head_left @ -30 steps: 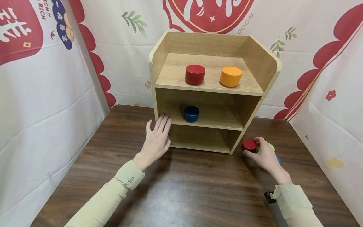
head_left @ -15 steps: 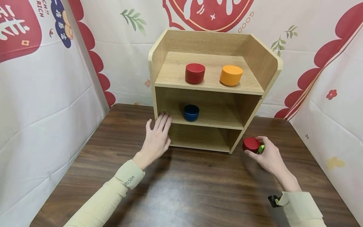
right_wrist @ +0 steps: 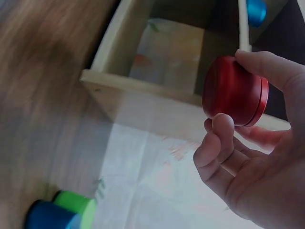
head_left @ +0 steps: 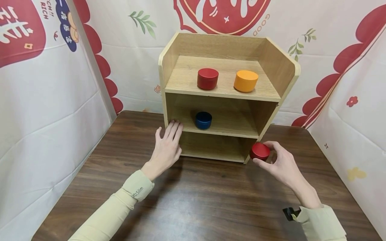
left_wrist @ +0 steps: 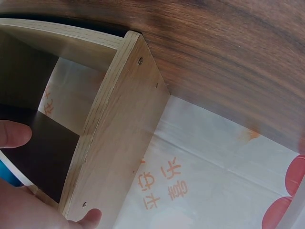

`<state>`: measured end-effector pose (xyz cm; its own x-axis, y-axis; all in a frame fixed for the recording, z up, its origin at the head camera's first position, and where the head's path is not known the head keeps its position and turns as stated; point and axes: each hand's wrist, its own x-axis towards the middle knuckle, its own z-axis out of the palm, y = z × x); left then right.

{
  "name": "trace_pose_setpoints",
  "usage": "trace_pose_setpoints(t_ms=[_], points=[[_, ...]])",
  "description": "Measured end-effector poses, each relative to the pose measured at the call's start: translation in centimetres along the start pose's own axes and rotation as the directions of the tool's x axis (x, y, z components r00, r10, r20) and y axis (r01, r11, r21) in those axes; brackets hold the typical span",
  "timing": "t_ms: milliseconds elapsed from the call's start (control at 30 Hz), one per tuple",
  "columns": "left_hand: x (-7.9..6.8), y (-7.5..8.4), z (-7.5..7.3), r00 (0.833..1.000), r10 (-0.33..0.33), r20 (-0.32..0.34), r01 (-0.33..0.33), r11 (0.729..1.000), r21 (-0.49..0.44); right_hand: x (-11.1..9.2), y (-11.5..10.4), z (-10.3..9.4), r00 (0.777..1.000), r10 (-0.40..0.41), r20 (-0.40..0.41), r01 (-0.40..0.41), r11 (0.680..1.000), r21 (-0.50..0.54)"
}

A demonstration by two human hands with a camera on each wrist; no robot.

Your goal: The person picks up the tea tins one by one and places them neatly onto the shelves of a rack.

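Note:
My right hand (head_left: 281,164) pinches a round red tin (head_left: 260,151) between thumb and fingers, beside the lower right front edge of the wooden shelf (head_left: 223,95). In the right wrist view, the tin (right_wrist: 233,90) is tilted and raised above the table. My left hand (head_left: 166,147) rests with straight fingers over the front edge of the shelf's left panel. In the left wrist view, one fingertip (left_wrist: 90,217) lies against the panel's outer face. A blue tin (head_left: 203,120) stands on the middle tier. On the top tier are another red tin (head_left: 207,79) and an orange tin (head_left: 246,81).
A green tin (right_wrist: 81,205) and a blue tin (right_wrist: 50,217) are on the table in the right wrist view, hidden behind the right hand in the head view. The brown wooden table (head_left: 193,201) has printed cloth (head_left: 132,67) hung around its back and sides.
My right hand has lifted the red tin away from the green and blue tins and moved it leftward to the shelf's right edge. The left hand has stayed in place.

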<state>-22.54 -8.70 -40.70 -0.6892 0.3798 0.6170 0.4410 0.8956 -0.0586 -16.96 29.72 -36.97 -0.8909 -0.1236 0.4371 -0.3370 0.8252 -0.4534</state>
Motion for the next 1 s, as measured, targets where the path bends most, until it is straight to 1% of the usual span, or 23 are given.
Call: trace_pose_setpoints(t_ms=[133,367,633,733,900,1000], points=[[-0.1,0.0,0.0,1.0,0.001,0.001,-0.001,1.0,0.006,0.5,-1.3,-0.2,1.0,-0.015,-0.001,0.015,1.0,0.007],[-0.1,-0.1,0.0,1.0,0.012,-0.025,-0.012,1.0,0.008,1.7,-3.1,-0.4,1.0,-0.02,0.005,0.02,1.0,0.018],[-0.1,-0.1,0.1,0.999,0.02,-0.043,-0.02,1.0,0.003,3.5,-4.7,0.0,0.998,-0.059,0.012,0.059,0.997,0.047],[-0.1,-0.1,0.1,0.999,0.021,-0.039,-0.021,1.0,0.007,4.3,-5.2,0.3,0.998,-0.063,0.013,0.062,0.997,0.053],[-0.1,-0.1,0.1,1.0,0.012,-0.008,-0.012,1.0,0.007,5.5,-6.0,0.6,0.998,-0.054,0.029,0.052,0.995,0.086],[-0.1,-0.2,0.1,1.0,0.009,-0.01,-0.009,1.0,0.001,6.3,-6.4,0.9,0.998,-0.047,0.034,0.043,0.994,0.102]])
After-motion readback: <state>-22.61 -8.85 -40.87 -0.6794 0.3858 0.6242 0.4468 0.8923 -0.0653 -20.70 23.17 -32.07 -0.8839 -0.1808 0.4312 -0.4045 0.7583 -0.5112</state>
